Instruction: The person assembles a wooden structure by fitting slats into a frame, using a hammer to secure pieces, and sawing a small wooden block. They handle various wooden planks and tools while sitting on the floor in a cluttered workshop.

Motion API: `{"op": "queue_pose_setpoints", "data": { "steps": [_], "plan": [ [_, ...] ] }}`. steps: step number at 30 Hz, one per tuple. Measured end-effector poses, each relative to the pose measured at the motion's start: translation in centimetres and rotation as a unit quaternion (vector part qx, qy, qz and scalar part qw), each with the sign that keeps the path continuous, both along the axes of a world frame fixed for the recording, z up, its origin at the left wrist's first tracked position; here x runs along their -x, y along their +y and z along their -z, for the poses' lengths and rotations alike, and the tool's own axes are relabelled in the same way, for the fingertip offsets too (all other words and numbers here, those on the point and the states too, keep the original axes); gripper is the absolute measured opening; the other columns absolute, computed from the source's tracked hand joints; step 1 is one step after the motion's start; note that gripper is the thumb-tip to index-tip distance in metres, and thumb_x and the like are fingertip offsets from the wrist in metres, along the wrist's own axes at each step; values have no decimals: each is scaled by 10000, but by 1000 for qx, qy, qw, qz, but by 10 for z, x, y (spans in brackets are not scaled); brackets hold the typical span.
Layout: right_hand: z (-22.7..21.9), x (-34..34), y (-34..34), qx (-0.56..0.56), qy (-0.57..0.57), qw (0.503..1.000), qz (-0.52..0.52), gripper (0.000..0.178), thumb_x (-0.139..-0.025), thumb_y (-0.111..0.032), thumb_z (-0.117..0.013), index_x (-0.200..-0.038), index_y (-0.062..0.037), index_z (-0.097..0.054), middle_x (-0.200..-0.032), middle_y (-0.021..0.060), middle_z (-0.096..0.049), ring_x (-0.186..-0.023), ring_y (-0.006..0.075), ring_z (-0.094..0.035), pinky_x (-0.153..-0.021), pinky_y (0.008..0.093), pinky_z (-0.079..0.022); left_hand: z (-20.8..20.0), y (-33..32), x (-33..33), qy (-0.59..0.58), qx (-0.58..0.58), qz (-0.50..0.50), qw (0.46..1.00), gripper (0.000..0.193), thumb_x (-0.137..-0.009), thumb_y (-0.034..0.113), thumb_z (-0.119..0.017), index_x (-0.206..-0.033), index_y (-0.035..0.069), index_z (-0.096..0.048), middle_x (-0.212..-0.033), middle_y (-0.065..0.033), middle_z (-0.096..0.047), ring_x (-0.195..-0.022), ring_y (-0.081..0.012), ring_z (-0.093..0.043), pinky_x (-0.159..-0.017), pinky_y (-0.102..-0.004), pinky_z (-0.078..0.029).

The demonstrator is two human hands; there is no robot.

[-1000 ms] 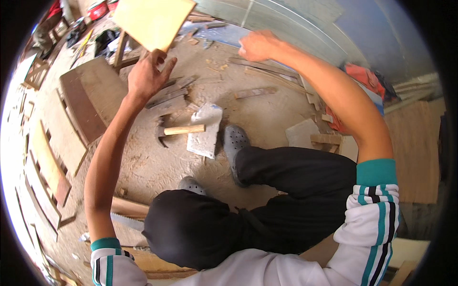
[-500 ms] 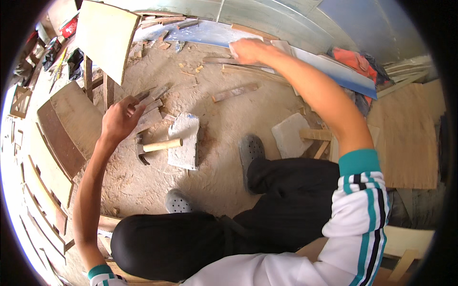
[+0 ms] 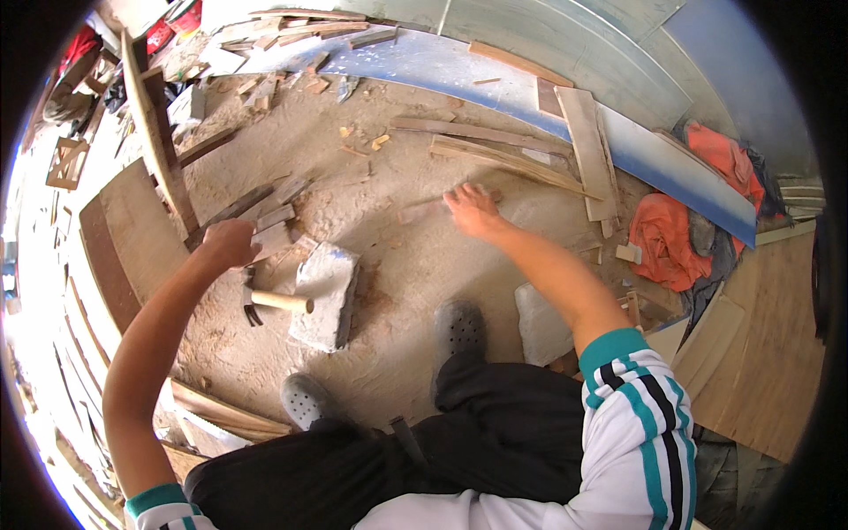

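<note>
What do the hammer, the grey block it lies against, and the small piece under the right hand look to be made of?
The hammer seems to have a pale, smooth wooden handle and a dark, dull head, probably steel. The grey block looks like rough stone or concrete: chalky, chipped, matte. The small piece by the right hand looks like raw unfinished wood, tan and dusty like the scraps around it.

A seated person's left hand point(image 3: 231, 243) grips a wood scrap point(image 3: 269, 238) beside a hammer point(image 3: 269, 302) resting against a stone block point(image 3: 325, 294), while the right hand point(image 3: 473, 210) presses a short plank point(image 3: 422, 210) on the sandy floor point(image 3: 371, 177).
</note>
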State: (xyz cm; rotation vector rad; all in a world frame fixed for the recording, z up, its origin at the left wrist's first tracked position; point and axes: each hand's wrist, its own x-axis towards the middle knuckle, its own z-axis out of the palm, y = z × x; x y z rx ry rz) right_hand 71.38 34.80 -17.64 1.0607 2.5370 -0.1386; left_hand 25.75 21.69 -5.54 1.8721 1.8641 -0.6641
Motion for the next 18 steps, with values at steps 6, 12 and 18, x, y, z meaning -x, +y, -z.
{"op": "queue_pose_setpoints", "data": {
  "steps": [6, 12, 18],
  "plan": [
    [6, 1, 1, 84, 90, 992, -2, 633, -833, -336, -674, -1323, 3, -459, -1303, 236, -533, -1169, 356, -580, -932, 455, -514, 69, 28, -35, -35, -62, -82, 994, 580, -860, 301, -674, -1359, 70, -487, -1356, -176, -533, -1248, -365, -528, -1003, -487, -462],
    [0, 11, 20, 182, 135, 970, 87, 571, -813, -341, -687, -1213, -15, -440, -968, 203, -676, -856, 377, -685, -742, 484, -552, 103, 21, -55, 7, -154, -94, 984, 653, -840, 290, -701, -1403, 99, -432, -1336, -157, -528, -1279, -350, -484, -1022, -488, -425],
    [23, 11, 24, 139, 255, 950, 112, 585, -840, -408, -687, -1240, -50, -454, -905, 187, -686, -810, 388, -682, -711, 491, -536, 106, 26, -54, 6, -138, -109, 984, 594, -866, 277, -676, -1369, 73, -434, -1359, -158, -492, -1237, -352, -506, -999, -477, -440]
  ]
}}
